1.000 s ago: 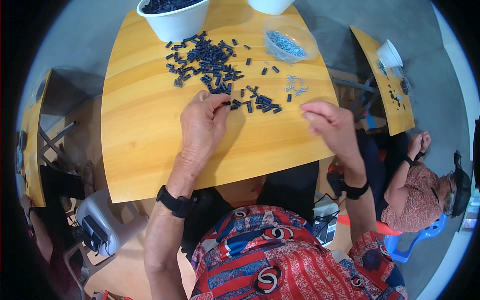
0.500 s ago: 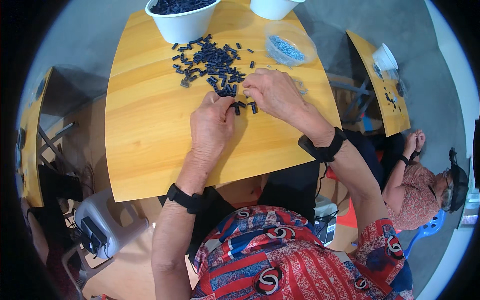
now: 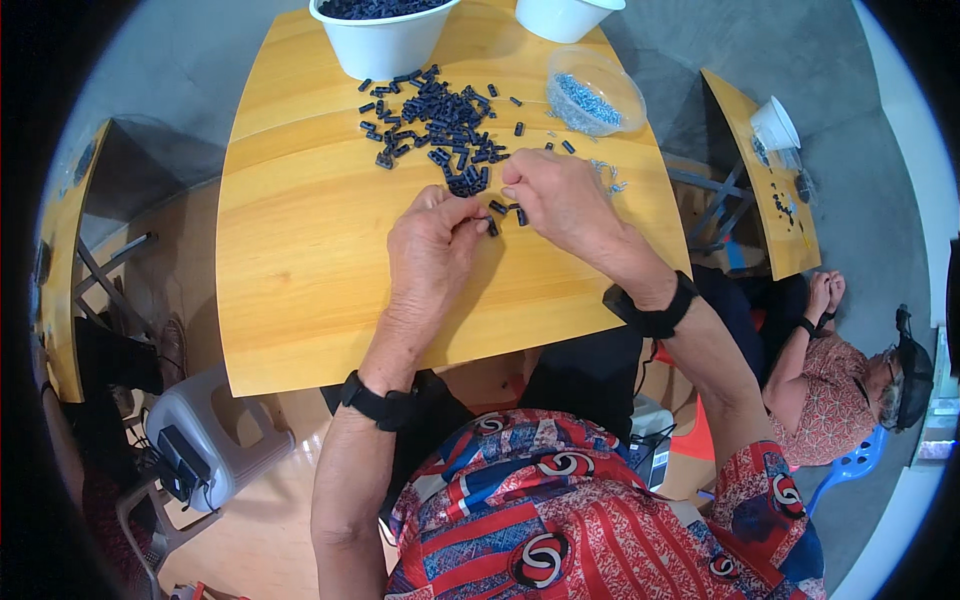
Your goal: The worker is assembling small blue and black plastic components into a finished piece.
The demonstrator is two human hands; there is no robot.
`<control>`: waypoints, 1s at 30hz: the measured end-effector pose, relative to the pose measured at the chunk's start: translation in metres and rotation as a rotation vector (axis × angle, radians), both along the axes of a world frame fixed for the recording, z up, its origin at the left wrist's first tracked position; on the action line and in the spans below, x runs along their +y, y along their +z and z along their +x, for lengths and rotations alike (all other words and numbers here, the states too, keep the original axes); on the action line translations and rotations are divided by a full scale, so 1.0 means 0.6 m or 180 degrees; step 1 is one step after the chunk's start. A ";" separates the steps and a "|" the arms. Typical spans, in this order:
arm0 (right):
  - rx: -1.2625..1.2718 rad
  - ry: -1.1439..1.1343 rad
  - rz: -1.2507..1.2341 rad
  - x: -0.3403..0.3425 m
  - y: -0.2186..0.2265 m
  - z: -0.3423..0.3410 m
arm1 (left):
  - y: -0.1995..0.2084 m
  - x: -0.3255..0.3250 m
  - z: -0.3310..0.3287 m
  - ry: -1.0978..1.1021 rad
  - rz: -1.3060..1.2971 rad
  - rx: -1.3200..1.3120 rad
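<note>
My left hand (image 3: 432, 250) rests on the yellow wooden table (image 3: 300, 270), fingertips pinching a small dark plastic piece (image 3: 490, 227). My right hand (image 3: 560, 205) meets it from the right, thumb and fingers closed at the same piece. Just beyond the fingers lies a loose heap of small dark plastic pieces (image 3: 440, 120). A few small silvery screws (image 3: 608, 175) lie on the table to the right of my right hand.
A white bowl (image 3: 385, 45) full of dark pieces stands at the far edge, another white bowl (image 3: 565, 18) beside it. A clear dish of screws (image 3: 595, 95) sits far right. Another person (image 3: 850, 380) sits at a second table (image 3: 765, 190) on the right. A grey stool (image 3: 205, 440) stands lower left.
My right hand came in from the right side of the table to meet my left hand over a dark piece; both hands now work close together.
</note>
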State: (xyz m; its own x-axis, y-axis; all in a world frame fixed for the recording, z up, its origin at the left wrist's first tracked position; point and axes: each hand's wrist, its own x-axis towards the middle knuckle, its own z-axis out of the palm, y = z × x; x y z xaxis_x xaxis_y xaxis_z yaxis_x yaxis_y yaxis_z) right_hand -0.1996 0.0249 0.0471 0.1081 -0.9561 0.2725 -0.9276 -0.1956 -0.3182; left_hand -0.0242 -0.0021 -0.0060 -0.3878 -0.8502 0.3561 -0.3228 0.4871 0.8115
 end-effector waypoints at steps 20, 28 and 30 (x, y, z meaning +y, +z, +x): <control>-0.0284 -0.0257 0.0015 0.143 -0.026 -0.010 | 0.022 0.007 0.040 -0.1481 0.3095 0.1945; -0.0247 -0.0341 -0.0183 0.157 -0.030 -0.005 | 0.024 0.012 0.036 -0.1481 0.2972 0.1849; -0.0174 -0.0451 -0.0050 0.162 -0.031 0.005 | 0.020 0.013 0.038 -0.1437 0.2955 0.1814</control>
